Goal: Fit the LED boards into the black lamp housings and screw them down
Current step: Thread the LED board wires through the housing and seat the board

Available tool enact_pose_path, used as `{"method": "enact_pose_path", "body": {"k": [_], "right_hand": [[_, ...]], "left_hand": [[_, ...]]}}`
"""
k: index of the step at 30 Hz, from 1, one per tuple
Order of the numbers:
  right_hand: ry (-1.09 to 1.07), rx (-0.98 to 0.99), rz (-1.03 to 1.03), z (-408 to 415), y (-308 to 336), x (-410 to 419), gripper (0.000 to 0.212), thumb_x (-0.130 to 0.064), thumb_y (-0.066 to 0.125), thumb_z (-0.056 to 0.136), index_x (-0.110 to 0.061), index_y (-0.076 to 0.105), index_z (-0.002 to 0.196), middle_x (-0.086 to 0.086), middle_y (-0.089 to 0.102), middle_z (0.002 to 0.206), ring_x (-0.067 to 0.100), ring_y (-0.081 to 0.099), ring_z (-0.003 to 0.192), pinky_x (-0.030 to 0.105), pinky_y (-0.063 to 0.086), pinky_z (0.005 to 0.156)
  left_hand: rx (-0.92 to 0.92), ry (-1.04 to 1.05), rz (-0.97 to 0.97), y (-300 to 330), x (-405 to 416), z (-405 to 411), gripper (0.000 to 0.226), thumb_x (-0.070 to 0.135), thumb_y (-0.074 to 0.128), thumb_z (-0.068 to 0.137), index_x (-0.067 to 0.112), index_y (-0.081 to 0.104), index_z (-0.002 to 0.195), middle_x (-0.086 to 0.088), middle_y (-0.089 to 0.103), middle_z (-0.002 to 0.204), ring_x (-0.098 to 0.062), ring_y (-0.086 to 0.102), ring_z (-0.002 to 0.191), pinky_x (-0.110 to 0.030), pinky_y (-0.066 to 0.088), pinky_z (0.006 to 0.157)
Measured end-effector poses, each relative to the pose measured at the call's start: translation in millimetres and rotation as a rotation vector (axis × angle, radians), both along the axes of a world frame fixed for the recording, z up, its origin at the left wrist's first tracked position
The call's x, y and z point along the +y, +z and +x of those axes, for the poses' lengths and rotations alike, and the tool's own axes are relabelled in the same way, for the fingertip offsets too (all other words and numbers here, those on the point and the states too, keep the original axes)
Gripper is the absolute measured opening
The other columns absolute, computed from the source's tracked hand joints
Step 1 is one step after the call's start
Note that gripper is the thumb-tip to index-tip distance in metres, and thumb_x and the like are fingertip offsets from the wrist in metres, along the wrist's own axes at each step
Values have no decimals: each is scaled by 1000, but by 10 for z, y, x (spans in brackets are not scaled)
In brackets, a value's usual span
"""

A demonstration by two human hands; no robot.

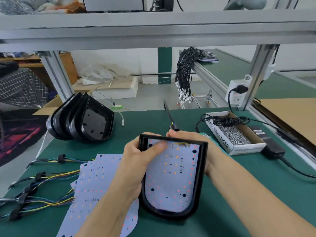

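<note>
two bare forearms, no sleeves, bare fingers (156, 147)

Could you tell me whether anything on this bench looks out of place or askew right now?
Nothing looks damaged or spilled. The stack of empty housings lies tipped on its side at the bench's far left edge, and the spare LED boards are loosely fanned, their wires trailing left. The board sits square in the held housing.

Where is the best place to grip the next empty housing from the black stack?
Probably the raised rim of the frontmost housing, from the right: it stands on edge, its open cavity facing right, so fingers could hook the wall and peel it off the nested stack.
</note>
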State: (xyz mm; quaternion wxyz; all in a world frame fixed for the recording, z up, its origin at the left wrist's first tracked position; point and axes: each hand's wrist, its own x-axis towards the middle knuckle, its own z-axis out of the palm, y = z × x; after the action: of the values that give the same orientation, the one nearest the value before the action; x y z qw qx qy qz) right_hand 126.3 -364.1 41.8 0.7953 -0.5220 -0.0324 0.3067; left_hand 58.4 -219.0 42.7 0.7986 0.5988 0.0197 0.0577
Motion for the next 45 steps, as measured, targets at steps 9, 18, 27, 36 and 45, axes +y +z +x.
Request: {"method": "enact_pose_path", "body": {"k": [9,18,27,36,45], "right_hand": [[0,172,37,1,-61,-9,7,-17,65,63,-11,66,67,9,63,76,22,59,66,29,50,72],[-4,-23,-10,-72,-7,-80,17,-21,74,58,-16,61,49,2,58,58,16,55,47,22,46,52],[-97,-30,48,-189,-238,-109,27,-25,55,89,-15,70,68,-4,62,74,13,62,64,19,47,62],[48,98,-119,190,-151,-169,49,-55,51,83,-9,60,92,12,52,78,25,49,69,33,38,65],[83,146,-199,146,-205,-356,44,-43,65,75,-8,70,102,14,71,106,27,68,88,38,47,95]], "left_hand": [[190,17,-74,16,-107,-13,16,6,64,84,3,69,98,-11,74,92,-22,70,73,-27,57,56],[-76,-11,104,-58,-100,-69,39,13,75,68,17,36,65,8,33,56,-8,30,49,-12,30,45],[255,-258,-99,-85,0,29,25,7,76,57,11,78,81,-13,74,87,-28,72,72,-35,58,61],[80,-310,31,-14,-39,65,22,0,74,64,11,71,84,-10,68,79,-23,65,71,-29,55,64],[165,-132,130,-34,-87,93,19,-8,67,79,0,71,96,-15,75,91,-26,73,75,-32,59,61]]}}
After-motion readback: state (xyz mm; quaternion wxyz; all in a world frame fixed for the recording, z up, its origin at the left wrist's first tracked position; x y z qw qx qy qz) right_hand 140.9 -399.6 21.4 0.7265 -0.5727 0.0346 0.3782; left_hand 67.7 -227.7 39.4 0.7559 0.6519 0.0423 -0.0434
